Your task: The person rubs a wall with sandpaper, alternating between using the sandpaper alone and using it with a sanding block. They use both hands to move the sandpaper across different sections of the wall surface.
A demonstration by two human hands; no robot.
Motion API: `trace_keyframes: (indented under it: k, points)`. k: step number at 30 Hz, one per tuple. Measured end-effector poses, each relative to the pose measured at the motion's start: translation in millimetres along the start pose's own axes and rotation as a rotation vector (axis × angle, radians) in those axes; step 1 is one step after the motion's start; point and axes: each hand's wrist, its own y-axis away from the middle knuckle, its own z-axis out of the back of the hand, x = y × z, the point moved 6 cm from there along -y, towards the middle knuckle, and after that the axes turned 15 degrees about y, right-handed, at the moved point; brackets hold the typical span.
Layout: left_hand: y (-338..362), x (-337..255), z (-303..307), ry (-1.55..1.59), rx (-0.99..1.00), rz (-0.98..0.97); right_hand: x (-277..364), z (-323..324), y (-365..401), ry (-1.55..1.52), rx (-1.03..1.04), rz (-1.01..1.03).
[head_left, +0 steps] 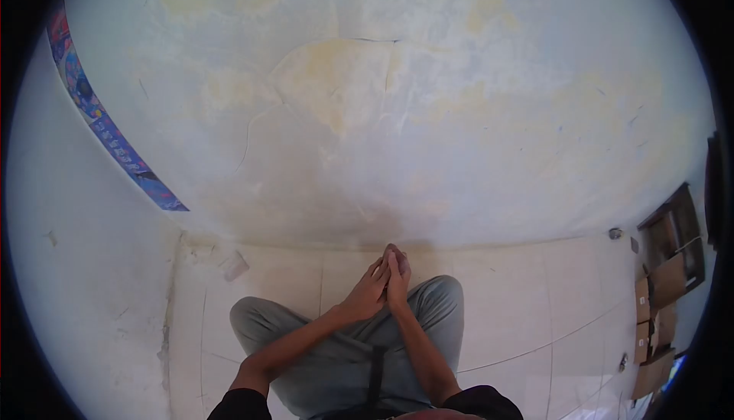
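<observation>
My left hand point(365, 298) and my right hand point(397, 288) meet in front of my crossed legs, near the foot of the wall. Between them is a small reddish-brown lump point(402, 259), its top showing above the fingers. What kind of thing it is, I cannot make out. The fingers of both hands are closed around it, and its lower part is hidden by them. Grey trousers point(329, 370) lie beneath my forearms, with a dark strap point(376, 374) hanging over the middle.
A cracked, stained wall point(459, 129) rises ahead of the tiled floor point(512, 297). A blue printed strip point(115, 137) runs down the left corner. Cardboard boxes point(654, 366) and a dark brown frame point(677, 236) stand at the right. A thin cord point(566, 336) crosses the floor.
</observation>
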Motion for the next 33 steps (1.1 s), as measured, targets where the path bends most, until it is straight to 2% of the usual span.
trace_keyframes:
  k: [2, 3, 5, 7, 9, 10, 11, 12, 14, 18, 20, 21, 24, 27, 28, 29, 31, 33]
  points:
    - [-22.2, -24.5, 11.6, 0.024, 0.065, -0.101, 25.8, 14.8, 2.5, -0.053, -0.184, 0.012]
    - [-32.0, -37.2, 17.9, 0.036, 0.127, -0.185, 36.5, 18.5, -0.4, -0.046, -0.198, 0.023]
    - [-40.9, -48.7, 32.7, 0.049, 0.09, -0.23, 72.8, 45.9, -1.5, 0.105, -0.428, 0.222]
    - [-40.3, -41.6, 38.9, 0.074, 0.051, -0.272, 147.5, 56.3, -3.1, 0.573, -0.454, 0.552]
    - [-31.1, -12.7, 43.7, 0.141, -0.102, -0.224, 224.1, 38.6, 6.3, 1.188, -0.531, 0.84]
    - [-28.2, -6.2, 43.3, 0.16, -0.099, -0.231, 250.5, 27.0, 4.0, 1.175, -0.549, 1.016]
    - [-23.8, 0.9, 41.1, 0.044, -0.078, -0.205, 268.0, 15.2, -0.3, 1.154, -0.557, 1.189]
    - [-20.9, 6.1, 38.2, -0.073, -0.057, -0.176, 275.4, 8.0, -16.3, 1.17, -0.553, 1.186]
    - [-23.2, 0.7, 40.3, -0.098, -0.046, -0.215, 277.3, -18.8, -33.4, 1.221, -0.355, 1.431]
    - [-25.7, 6.3, 45.4, -0.071, -0.092, -0.232, 235.9, -43.9, -65.4, 1.407, -0.204, 1.407]
    - [-24.8, 13.9, 48.1, -0.054, -0.119, -0.204, 228.2, -40.4, -65.4, 1.386, -0.327, 1.422]
    - [-24.7, 18.7, 50.0, -0.049, -0.127, -0.175, 231.3, -40.2, -67.2, 1.392, -0.322, 1.427]
    - [-25.5, 22.1, 52.4, -0.059, -0.146, -0.159, 275.2, -41.6, -65.2, 1.335, -0.544, 1.461]
    - [-26.6, 24.5, 52.9, -0.041, -0.171, -0.143, 294.4, -51.8, -66.0, 1.413, -0.504, 1.434]
    - [-25.7, 24.0, 53.3, -0.039, -0.156, -0.14, 284.5, -49.7, -62.9, 1.5, -0.411, 1.372]
    - [-26.4, 24.5, 55.3, -0.031, -0.157, -0.13, 274.7, -44.8, -60.3, 1.5, -0.419, 1.363]
    - [-27.3, 25.2, 53.4, -0.018, -0.161, -0.124, 245.6, -46.1, -61.8, 1.645, -0.101, 1.446]
    - [-27.8, 27.2, 51.9, -0.034, -0.156, -0.107, 253.3, -46.7, -62.0, 1.722, -0.047, 1.387]
